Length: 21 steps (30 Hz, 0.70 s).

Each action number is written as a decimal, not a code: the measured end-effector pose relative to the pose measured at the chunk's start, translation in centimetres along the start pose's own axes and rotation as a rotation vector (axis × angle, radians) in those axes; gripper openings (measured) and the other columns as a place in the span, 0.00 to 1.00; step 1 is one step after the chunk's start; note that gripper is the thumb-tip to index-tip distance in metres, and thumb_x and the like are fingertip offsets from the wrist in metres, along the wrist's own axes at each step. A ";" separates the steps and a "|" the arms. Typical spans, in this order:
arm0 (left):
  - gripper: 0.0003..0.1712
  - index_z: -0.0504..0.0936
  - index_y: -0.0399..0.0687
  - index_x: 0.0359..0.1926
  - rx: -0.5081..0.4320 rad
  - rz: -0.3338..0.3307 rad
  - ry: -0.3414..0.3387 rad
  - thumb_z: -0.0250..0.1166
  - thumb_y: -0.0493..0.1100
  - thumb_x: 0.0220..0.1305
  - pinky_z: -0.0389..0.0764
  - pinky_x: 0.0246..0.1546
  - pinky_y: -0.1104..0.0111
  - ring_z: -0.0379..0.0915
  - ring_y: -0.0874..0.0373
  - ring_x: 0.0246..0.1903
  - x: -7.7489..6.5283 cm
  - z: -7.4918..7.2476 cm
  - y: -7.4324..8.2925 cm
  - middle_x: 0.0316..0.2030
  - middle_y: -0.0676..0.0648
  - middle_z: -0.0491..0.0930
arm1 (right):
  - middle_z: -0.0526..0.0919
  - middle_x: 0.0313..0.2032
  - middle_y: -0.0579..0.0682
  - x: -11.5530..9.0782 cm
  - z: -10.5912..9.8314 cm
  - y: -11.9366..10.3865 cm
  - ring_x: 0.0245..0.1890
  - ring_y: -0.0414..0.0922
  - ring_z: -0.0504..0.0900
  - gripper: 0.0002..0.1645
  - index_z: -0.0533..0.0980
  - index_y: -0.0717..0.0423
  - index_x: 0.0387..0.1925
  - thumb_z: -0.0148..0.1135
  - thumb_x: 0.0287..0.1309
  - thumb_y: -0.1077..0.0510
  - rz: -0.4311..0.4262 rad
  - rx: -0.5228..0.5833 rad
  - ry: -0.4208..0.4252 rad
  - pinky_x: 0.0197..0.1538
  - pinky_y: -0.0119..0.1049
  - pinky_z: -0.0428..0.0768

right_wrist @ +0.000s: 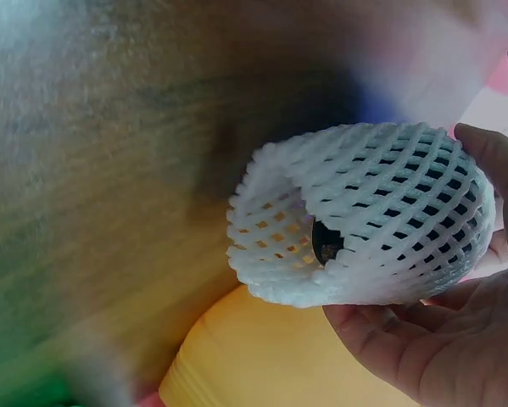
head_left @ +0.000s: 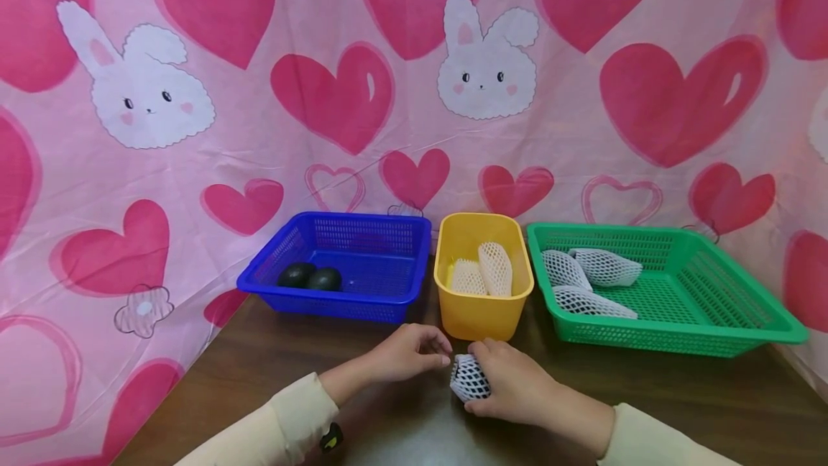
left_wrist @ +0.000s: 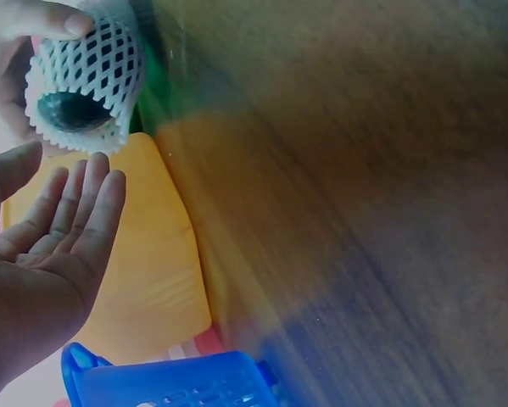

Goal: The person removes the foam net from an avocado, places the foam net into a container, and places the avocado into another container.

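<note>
My right hand [head_left: 514, 383] grips an avocado [left_wrist: 71, 111] wrapped in a white foam net sleeve [right_wrist: 398, 212], just in front of the yellow bin. Dark skin shows through the mesh and at the sleeve's open end, which faces left. Close to that end is my left hand [head_left: 410, 352], its fingers relaxed and holding nothing. In the left wrist view, the left palm [left_wrist: 41, 288] is turned up below the sleeve. Two dark avocados [head_left: 325, 279] lie in the blue basket [head_left: 362, 302] at the left.
The yellow bin [head_left: 481, 318] stands behind the hands with foam net sleeves [head_left: 496, 268] inside. To its right, a green basket [head_left: 653, 336] contains several white foam nets [head_left: 604, 267]. A pink cloth with hearts and rabbits [head_left: 414, 92] hangs behind the brown table [head_left: 239, 394].
</note>
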State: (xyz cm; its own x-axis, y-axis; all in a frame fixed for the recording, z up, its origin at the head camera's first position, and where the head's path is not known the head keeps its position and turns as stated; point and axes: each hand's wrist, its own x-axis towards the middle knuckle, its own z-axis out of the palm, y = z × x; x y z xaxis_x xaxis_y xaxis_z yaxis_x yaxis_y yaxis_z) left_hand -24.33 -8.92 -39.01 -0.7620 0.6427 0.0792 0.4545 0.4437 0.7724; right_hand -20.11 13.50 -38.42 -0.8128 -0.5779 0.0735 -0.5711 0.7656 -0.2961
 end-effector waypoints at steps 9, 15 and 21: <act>0.06 0.84 0.44 0.39 0.034 -0.017 0.010 0.68 0.40 0.61 0.77 0.35 0.73 0.75 0.68 0.32 -0.1 0.5 -0.4 0.30 0.59 0.81 | 0.75 0.39 0.47 0.0 0.6 0.1 0.37 0.43 0.72 0.41 0.72 0.59 0.52 0.74 0.44 0.37 0.004 0.012 -0.025 0.44 0.42 0.79; 0.05 0.84 0.45 0.38 0.025 -0.015 0.009 0.69 0.40 0.61 0.77 0.36 0.73 0.76 0.68 0.31 -0.1 0.9 -0.5 0.30 0.59 0.81 | 0.76 0.45 0.50 -0.3 0.6 0.4 0.42 0.45 0.75 0.44 0.69 0.62 0.57 0.72 0.48 0.38 -0.002 0.029 -0.020 0.47 0.46 0.78; 0.05 0.84 0.46 0.38 -0.010 -0.022 -0.013 0.68 0.40 0.61 0.77 0.36 0.74 0.76 0.68 0.31 0.1 1.3 -0.2 0.30 0.59 0.81 | 0.76 0.49 0.53 -0.5 0.4 0.6 0.45 0.46 0.75 0.46 0.67 0.63 0.60 0.70 0.50 0.36 -0.010 0.054 -0.032 0.49 0.47 0.77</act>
State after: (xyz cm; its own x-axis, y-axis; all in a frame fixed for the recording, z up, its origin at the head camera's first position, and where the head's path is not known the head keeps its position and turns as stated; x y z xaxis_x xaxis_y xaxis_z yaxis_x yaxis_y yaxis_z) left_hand -23.88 -8.13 -39.99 -0.7658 0.6408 0.0540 0.4331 0.4518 0.7799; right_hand -19.98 14.17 -39.05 -0.8026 -0.5948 0.0460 -0.5712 0.7440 -0.3468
